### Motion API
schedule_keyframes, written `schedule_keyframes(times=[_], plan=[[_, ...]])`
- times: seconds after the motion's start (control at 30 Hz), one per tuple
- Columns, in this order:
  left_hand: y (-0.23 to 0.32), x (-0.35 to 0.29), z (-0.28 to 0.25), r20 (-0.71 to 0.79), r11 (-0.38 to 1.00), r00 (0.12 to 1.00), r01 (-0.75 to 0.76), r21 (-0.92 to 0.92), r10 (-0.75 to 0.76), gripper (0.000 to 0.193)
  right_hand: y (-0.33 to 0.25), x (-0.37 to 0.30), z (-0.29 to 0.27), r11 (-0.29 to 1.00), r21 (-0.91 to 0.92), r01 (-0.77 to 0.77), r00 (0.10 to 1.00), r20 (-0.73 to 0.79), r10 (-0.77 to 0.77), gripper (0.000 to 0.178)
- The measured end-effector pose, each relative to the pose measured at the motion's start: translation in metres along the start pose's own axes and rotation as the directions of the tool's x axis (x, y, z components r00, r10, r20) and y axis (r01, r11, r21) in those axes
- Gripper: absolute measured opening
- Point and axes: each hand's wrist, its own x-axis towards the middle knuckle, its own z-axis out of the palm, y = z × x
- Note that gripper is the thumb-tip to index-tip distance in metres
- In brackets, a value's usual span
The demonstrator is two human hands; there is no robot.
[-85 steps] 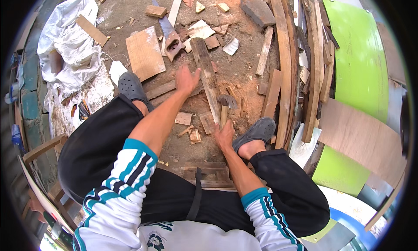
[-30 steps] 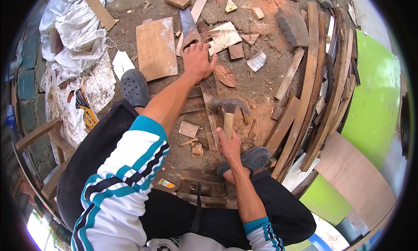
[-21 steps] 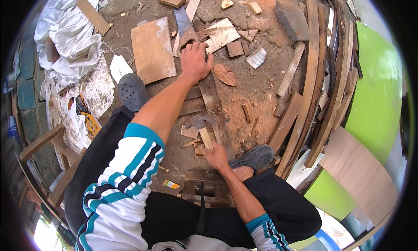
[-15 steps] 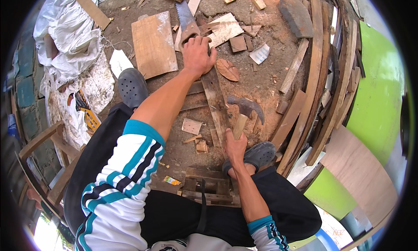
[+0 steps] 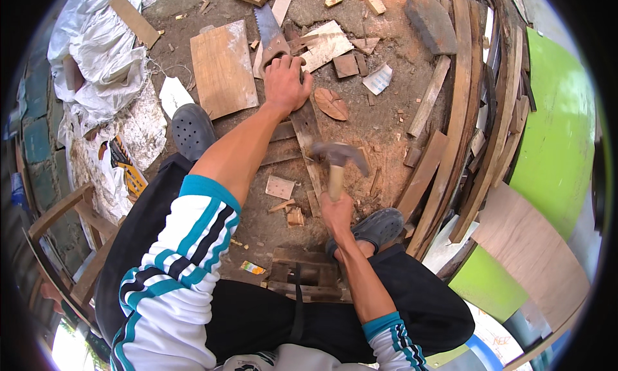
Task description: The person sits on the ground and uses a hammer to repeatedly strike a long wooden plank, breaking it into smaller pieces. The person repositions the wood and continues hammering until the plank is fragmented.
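Observation:
My right hand (image 5: 337, 213) is closed round the pale wooden handle of a claw hammer (image 5: 336, 181). The dark hammer head is slightly blurred and overlaps the middle of a narrow, worn wooden plank (image 5: 305, 127); I cannot tell whether it touches the wood. At the plank's far end my left hand (image 5: 287, 86) is closed over the wood, with the fingertips partly hidden. Just beyond those fingers lies a handsaw (image 5: 270, 36) with a brown handle and a grey toothed blade. Whether the left hand also touches the saw handle is unclear.
A flat wooden board (image 5: 224, 68) lies left of the saw. Long timber strips (image 5: 450, 126) are stacked on the right beside a green panel (image 5: 560, 113). Wood offcuts (image 5: 346, 66) and a grey stone slab (image 5: 431, 24) are scattered beyond. White sacking (image 5: 96, 49) covers the left side.
My right hand has shifted left with the hammer, bringing its head from beside the plank to over it. My left hand stays at the plank's far end; the whole view has slid slightly.

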Motion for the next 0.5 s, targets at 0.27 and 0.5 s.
schedule_keyframes(times=[0.27, 0.5], plan=[[-0.007, -0.004, -0.003, -0.017, 1.0, 1.0, 0.002, 0.007, -0.002, 0.028, -0.031, 0.01, -0.025, 0.914, 0.226, -0.338, 0.941, 0.067, 0.332, 0.016], [-0.004, -0.002, -0.002, 0.022, 1.0, 1.0, 0.002, 0.006, -0.002, 0.028, 0.017, 0.003, -0.013, 0.977, -0.206, 0.05, 0.962, 0.273, 0.008, 0.017]])
